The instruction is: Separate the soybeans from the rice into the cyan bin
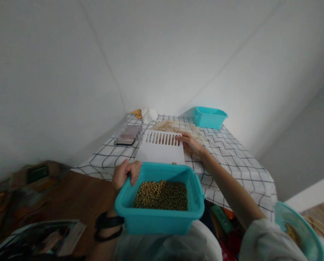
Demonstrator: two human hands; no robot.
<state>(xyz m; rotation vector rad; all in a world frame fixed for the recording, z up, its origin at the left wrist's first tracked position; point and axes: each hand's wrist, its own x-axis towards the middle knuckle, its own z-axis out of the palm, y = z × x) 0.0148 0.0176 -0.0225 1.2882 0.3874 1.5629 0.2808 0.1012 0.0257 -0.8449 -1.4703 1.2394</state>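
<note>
A turquoise plastic basin (162, 225) is at the table's near edge, close to my body. Small round bean-like grains (162, 195), lighter at the left and greener at the right, cover its bottom. My left hand (128, 172) is closed over the basin's far left rim. My right hand (190, 142) grips the far right corner of a white slotted board (162, 154), fingers at the slots. The board's near edge lies at the basin's far rim, with a grain or two at that edge. Pale beige grains or husks (167, 125) are spread behind the board.
The table has a white checked cloth (232, 166). Another turquoise basin (210, 117) stands at the back right. A white cloth or paper (149, 115) lies at the back left, a phone-like object (126, 140) at the left. A round turquoise tub (300, 232) stands at the lower right.
</note>
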